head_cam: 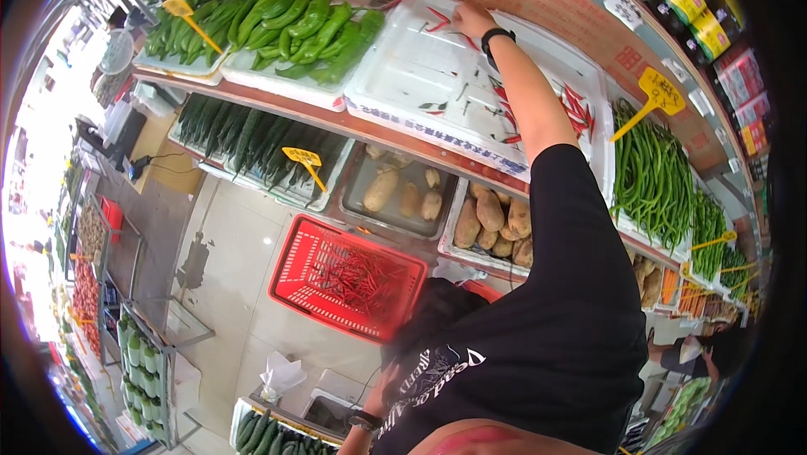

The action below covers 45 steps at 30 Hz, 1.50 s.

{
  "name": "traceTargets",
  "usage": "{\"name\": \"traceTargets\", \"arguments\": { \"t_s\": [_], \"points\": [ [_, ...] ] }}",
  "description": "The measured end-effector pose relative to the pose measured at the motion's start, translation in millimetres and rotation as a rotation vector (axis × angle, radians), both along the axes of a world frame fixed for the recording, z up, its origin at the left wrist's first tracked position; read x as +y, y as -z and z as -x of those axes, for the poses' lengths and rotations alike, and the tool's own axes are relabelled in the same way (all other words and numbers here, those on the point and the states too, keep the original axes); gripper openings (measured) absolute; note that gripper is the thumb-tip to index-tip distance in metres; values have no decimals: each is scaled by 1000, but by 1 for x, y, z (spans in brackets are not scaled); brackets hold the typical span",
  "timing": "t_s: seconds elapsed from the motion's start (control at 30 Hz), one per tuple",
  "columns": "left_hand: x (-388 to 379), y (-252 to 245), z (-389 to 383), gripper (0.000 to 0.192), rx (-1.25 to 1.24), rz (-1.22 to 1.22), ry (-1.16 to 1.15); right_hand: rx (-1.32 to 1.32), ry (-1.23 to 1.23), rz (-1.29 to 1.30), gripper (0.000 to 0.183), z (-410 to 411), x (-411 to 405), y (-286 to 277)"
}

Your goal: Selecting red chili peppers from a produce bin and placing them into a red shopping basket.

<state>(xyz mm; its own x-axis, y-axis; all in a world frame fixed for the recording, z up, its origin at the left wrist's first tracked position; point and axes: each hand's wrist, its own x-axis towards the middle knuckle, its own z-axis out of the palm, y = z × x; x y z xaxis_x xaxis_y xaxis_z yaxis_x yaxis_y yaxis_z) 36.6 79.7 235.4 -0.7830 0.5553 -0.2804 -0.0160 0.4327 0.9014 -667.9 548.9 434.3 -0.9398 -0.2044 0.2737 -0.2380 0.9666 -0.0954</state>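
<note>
My right hand (474, 20), with a black band on its wrist, reaches to the far side of a white foam tray (403, 70). Its fingers curl down beside a few red chili peppers (437, 27); whether they grip one is hidden. More red chilies (575, 108) lie at the tray's right, partly behind my forearm, among dark stems and bits. Low in the view, my left hand (382, 387), a watch on its wrist, is close to my black shirt, its fingers blurred and partly hidden. A red plastic basket (291, 253) holding a heap of red chilies (356, 275) sits below the shelf.
Green peppers (302, 26) fill trays left of the foam tray; long green beans (652, 171) lie to its right. Below are cucumbers (252, 139), a metal tray (403, 218) with tubers and a crate of potatoes (488, 218). Another person (693, 354) stands at far right.
</note>
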Motion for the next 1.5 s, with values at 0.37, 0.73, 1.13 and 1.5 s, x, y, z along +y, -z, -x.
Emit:
{"name": "traceTargets", "arguments": {
  "t_s": [0.37, 0.73, 1.13, 1.5],
  "points": [
    [16, 10, -3, 67, 102, -52, -88, -369, 113, 55, 25, 16, 13, 12],
    [6, 1, 2, 70, 43, 33, -5, -306, 59, 173, 28, -28, 43, -34],
    [-10, 0, 10, 74, 38, 57, 64, -439, 281, 32, 32, -110, 40, 5],
    [-19, 0, 8, 78, 34, 58, 86, -446, 329, 86, 36, -121, 31, 3]
  ]
}}
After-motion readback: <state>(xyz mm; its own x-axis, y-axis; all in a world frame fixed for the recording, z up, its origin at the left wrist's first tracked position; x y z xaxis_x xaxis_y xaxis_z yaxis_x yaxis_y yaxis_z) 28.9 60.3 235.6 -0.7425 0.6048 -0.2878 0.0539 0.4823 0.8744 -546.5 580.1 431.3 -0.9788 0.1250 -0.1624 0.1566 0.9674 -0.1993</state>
